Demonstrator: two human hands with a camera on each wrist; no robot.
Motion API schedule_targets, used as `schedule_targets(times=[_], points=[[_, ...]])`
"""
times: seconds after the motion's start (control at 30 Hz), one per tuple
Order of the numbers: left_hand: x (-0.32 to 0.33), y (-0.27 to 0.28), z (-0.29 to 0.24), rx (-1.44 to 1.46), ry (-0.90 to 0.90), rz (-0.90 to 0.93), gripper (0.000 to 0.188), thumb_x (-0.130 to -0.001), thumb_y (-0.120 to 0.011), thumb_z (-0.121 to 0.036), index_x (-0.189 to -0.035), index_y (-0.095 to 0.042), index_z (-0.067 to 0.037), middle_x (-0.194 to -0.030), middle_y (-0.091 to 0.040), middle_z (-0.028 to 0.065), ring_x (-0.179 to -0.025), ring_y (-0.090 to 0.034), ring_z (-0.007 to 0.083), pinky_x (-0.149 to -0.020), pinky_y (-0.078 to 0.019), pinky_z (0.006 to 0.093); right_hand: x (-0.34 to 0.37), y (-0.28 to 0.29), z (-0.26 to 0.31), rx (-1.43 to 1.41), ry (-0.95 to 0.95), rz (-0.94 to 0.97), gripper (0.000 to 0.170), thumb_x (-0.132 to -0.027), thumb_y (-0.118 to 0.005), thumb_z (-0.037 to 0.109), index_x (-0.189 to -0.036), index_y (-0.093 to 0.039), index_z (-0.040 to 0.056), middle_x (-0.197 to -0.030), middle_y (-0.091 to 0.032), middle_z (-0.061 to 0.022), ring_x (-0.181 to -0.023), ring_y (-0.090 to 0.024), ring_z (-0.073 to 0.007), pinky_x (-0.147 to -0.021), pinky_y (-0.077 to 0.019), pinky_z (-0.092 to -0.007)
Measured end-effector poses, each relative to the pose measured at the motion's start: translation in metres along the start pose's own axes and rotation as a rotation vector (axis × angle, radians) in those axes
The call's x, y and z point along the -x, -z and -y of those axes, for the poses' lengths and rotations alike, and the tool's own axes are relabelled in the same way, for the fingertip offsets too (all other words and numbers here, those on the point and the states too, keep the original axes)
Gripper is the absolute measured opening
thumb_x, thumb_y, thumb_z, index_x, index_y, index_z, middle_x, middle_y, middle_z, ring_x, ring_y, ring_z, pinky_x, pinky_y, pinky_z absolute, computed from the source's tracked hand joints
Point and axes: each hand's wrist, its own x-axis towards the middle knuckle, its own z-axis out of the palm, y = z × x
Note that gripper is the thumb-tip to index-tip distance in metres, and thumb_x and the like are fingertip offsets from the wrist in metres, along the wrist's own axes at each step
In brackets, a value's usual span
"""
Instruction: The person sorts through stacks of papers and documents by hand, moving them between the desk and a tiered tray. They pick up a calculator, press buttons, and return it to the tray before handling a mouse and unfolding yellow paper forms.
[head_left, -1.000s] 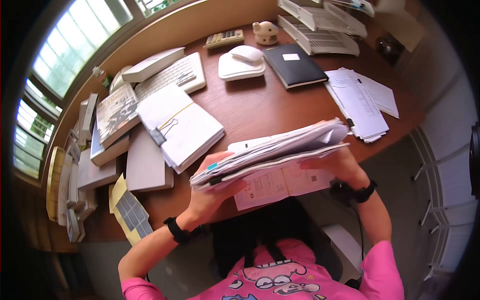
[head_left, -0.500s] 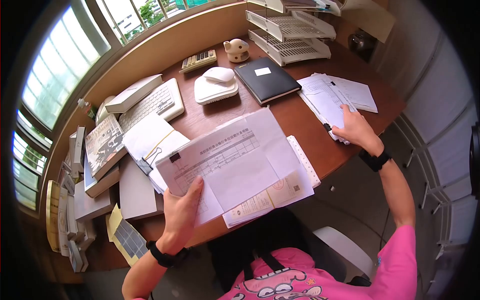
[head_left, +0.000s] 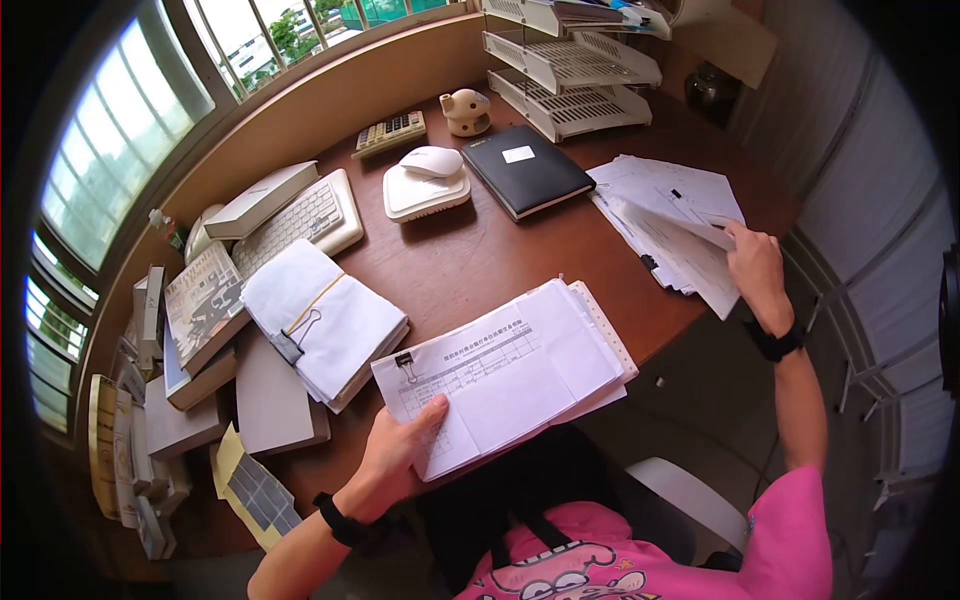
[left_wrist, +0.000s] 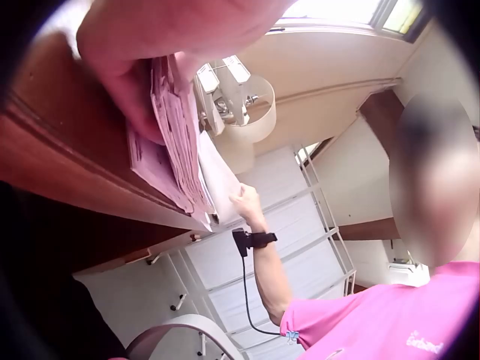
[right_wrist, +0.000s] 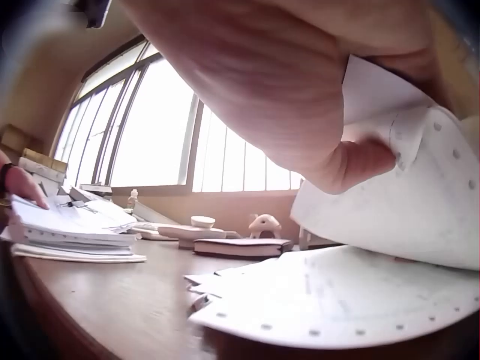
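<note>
My left hand (head_left: 395,450) grips a thick stack of papers (head_left: 530,375) at its near left corner, thumb on top and fingers underneath. A black binder clip (head_left: 404,362) sits at the stack's upper left, and the top sheet carries a printed table. In the left wrist view the stack's layered edge (left_wrist: 178,142) shows inside the grip. On the right, my right hand (head_left: 757,268) pinches the edge of a sheet (right_wrist: 397,202) lifted and bent up from a second paper pile (head_left: 665,185). Punched holes run along the sheets' edge in the right wrist view. Another black clip (head_left: 648,263) holds that pile's left side.
A rubber-banded, clipped paper bundle (head_left: 325,315) lies left of the stack, by books (head_left: 205,300) and a keyboard (head_left: 300,225). Behind are a white mouse on a box (head_left: 428,185), a black notebook (head_left: 527,172), a calculator (head_left: 390,134) and white trays (head_left: 575,105).
Both hands held the stack upright at first; the right hand then went to the right pile and now raises a sheet there. The left hand has lowered the stack flat near the desk's front edge.
</note>
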Motion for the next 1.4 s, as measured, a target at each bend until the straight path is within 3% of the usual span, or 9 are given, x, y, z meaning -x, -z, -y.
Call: schedule_targets(times=[0.13, 0.3, 0.53, 0.83, 1.03, 1.17, 1.23, 1.33, 1.4], points=[[-0.003, 0.001, 0.001, -0.044, -0.015, -0.002, 0.038, -0.094, -0.058, -0.012, -0.126, -0.047, 0.006, -0.12, -0.059, 0.0136, -0.102, -0.062, 0.0233, -0.089, -0.0528, 0.0383, 0.032, 0.023, 0.004, 0.165, 0.034, 0.333, 0.044, -0.074, -0.061, 0.004, -0.117, -0.053, -0.0027, -0.101, -0.064, -0.0218, -0.105, -0.057, -0.0373, -0.1, -0.0312, -0.0568], [-0.001, 0.0, 0.0, -0.066, -0.007, 0.01, 0.039, -0.094, -0.058, -0.012, -0.127, -0.046, 0.006, -0.12, -0.058, 0.0133, -0.102, -0.062, 0.0228, -0.089, -0.0524, 0.0383, 0.06, 0.003, 0.001, 0.163, 0.09, 0.404, 0.061, -0.074, -0.063, 0.003, -0.131, -0.042, -0.0035, -0.13, -0.048, -0.0253, -0.116, -0.05, -0.04, -0.102, -0.0342, -0.0538], [0.003, -0.002, -0.003, -0.045, 0.003, 0.006, 0.038, -0.093, -0.058, -0.011, -0.125, -0.048, 0.006, -0.119, -0.059, 0.0132, -0.102, -0.061, 0.0214, -0.089, -0.0519, 0.037, 0.047, 0.0, -0.014, -0.001, 0.037, -0.051, 0.02, -0.086, -0.051, 0.009, -0.102, -0.061, 0.0037, -0.078, -0.064, -0.0227, -0.075, -0.063, -0.0417, -0.07, -0.0508, -0.0509], [0.001, 0.002, -0.003, -0.029, 0.014, 0.007, 0.038, -0.094, -0.057, -0.01, -0.128, -0.046, 0.005, -0.121, -0.058, 0.013, -0.103, -0.062, 0.0229, -0.089, -0.0527, 0.0378, 0.035, 0.059, 0.022, -0.293, -0.143, -0.332, 0.023, -0.092, -0.053, 0.009, -0.111, -0.066, 0.0071, -0.088, -0.066, -0.0206, -0.08, -0.065, -0.0374, -0.066, -0.052, -0.0397], [0.006, -0.002, -0.008, 0.172, 0.089, 0.089, 0.057, -0.099, -0.041, -0.042, -0.136, -0.04, 0.001, -0.131, -0.052, 0.0158, -0.116, -0.055, 0.0284, -0.1, -0.0446, 0.0453, 0.059, 0.044, 0.118, -0.43, 0.623, -0.336, 0.036, -0.079, -0.057, 0.003, -0.114, -0.065, 0.0024, -0.106, -0.068, -0.0162, -0.089, -0.069, -0.0293, -0.077, -0.0553, -0.0353], [0.005, 0.003, -0.002, 0.371, 0.01, 0.231, 0.084, -0.092, -0.019, -0.069, -0.143, -0.032, -0.004, -0.14, -0.045, 0.0177, -0.128, -0.045, 0.033, -0.109, -0.0325, 0.0515, 0.084, 0.011, 0.172, -0.316, 0.968, 0.021, 0.038, -0.082, -0.055, 0.013, -0.118, -0.061, 0.0069, -0.117, -0.063, -0.0142, -0.101, -0.064, -0.0335, -0.081, -0.0526, -0.0379], [0.004, 0.009, 0.002, 0.434, 0.024, 0.247, 0.067, -0.098, -0.035, -0.054, -0.142, -0.033, -0.004, -0.137, -0.047, 0.017, -0.123, -0.05, 0.0316, -0.105, -0.0393, 0.05, 0.077, 0.015, 0.177, -0.256, 0.979, -0.021, 0.034, -0.084, -0.058, 0.02, -0.115, -0.063, 0.0075, -0.111, -0.065, -0.0157, -0.1, -0.065, -0.0325, -0.081, -0.0521, -0.0391], [0.0, 0.012, 0.01, 0.076, -0.051, 0.018, 0.043, -0.096, -0.052, -0.008, -0.135, -0.038, -0.001, -0.131, -0.051, 0.0148, -0.113, -0.057, 0.0253, -0.096, -0.0504, 0.0432, 0.036, 0.034, 0.153, -0.713, 0.617, 0.42, 0.049, -0.083, -0.066, 0.042, -0.115, -0.061, 0.0046, -0.099, -0.067, -0.0188, -0.092, -0.064, -0.0343, -0.081, -0.0501, -0.0422], [0.003, 0.009, 0.008, 0.071, -0.058, 0.044, 0.042, -0.096, -0.052, -0.009, -0.135, -0.038, -0.001, -0.131, -0.051, 0.015, -0.113, -0.057, 0.0252, -0.097, -0.0498, 0.0431, 0.009, 0.017, 0.126, -0.396, 0.498, 0.038, 0.055, -0.078, -0.07, 0.03, -0.119, -0.054, -0.0016, -0.098, -0.065, -0.0204, -0.092, -0.062, -0.0366, -0.08, -0.0488, -0.0432]])
